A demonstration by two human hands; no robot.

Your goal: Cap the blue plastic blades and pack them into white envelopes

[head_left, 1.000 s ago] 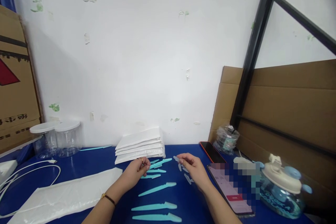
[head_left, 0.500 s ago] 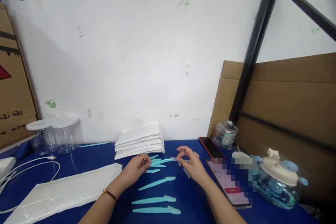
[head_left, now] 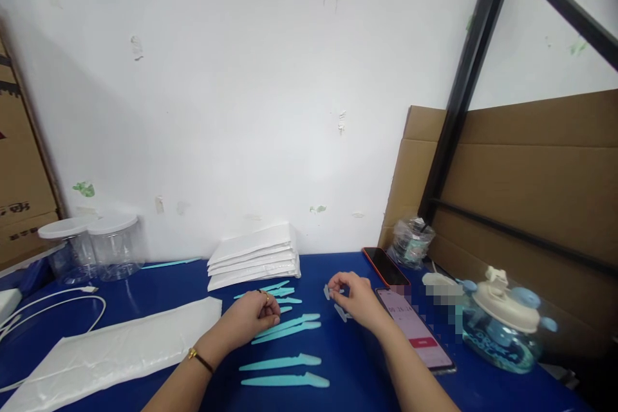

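My left hand [head_left: 255,318] is closed, its fingertips at the handle of a turquoise eyebrow razor [head_left: 293,322] lying on the blue table. Close below that razor lies a second, almost parallel one [head_left: 302,329]. Nearer me are two more eyebrow razors, side by side with their heads to the right. A small pile of eyebrow razors [head_left: 284,291] sits beyond my left hand, which partly covers it. My right hand [head_left: 355,299] has thumb and finger pinched at a small clear plastic cap [head_left: 327,292]. Another clear cap [head_left: 342,313] lies just under that hand.
A stack of white padded envelopes [head_left: 255,257] stands against the wall. One white envelope [head_left: 140,351] lies at left, near a white cable [head_left: 91,296] and two lidded clear jars [head_left: 116,248]. Two phones [head_left: 386,265] and a water bottle [head_left: 502,328] are on the right.
The eyebrow razor held between my hands has come down onto the table beside another. The clear cap is now apart from it, at my right hand. The view has shifted slightly.
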